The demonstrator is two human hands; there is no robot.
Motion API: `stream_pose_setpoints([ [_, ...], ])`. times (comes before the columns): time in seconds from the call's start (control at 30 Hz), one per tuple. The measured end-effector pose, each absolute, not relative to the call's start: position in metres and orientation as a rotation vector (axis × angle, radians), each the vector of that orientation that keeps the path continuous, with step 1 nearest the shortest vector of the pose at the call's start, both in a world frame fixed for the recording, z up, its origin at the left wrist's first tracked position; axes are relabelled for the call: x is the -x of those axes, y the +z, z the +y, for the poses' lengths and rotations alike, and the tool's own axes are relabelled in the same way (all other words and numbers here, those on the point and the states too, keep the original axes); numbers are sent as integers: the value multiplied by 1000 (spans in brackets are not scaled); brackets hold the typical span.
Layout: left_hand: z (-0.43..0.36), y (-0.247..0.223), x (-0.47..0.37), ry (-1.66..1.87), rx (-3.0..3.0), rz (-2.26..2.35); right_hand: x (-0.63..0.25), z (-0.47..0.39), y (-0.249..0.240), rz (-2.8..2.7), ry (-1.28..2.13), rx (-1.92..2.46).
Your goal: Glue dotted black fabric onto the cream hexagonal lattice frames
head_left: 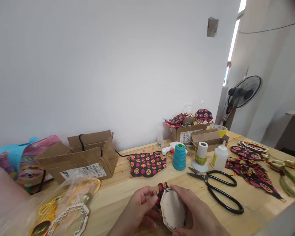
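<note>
The left hand (140, 206) pinches patterned cloth (162, 187) beside the panel (172, 209), which the right hand (195, 208) grips over the desk (113, 193). Work seems partway: cloth lies along one edge, the pale face uncovered.

Small craft workshop, I'd say. Plain wood tabletop (113, 193) with big black-handled scissors (204, 177) on it, a teal thread cone (179, 158) just left of the scissors, what looks like a glue gun (173, 146) further back from them, plus loads of patterned fabric pieces (254, 173) off to their right.
</note>
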State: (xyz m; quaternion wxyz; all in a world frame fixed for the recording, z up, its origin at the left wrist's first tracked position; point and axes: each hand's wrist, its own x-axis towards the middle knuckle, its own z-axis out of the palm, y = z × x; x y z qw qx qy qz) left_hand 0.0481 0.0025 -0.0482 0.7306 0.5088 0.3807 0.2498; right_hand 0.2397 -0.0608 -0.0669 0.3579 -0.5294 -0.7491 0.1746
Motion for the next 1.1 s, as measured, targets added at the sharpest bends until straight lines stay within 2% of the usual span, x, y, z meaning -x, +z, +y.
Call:
stream_pose_setpoints([
  [0.4, 0, -44, -48, 609, -1127, 869, -248, -57, -85, -1990, 313, 1226],
  [0.53, 1, -42, -46, 623, -1123, 888, -249, -60, -88, -1904, 452, 1224],
  [0.77, 2, -38, -46, 621, -1117, 900, -256, -60, -88, -1530, 943, 1066],
  [1.1, 3, -42, -43, 619, -1108, 916, -265, -51, -89, -1200, 1130, 929],
])
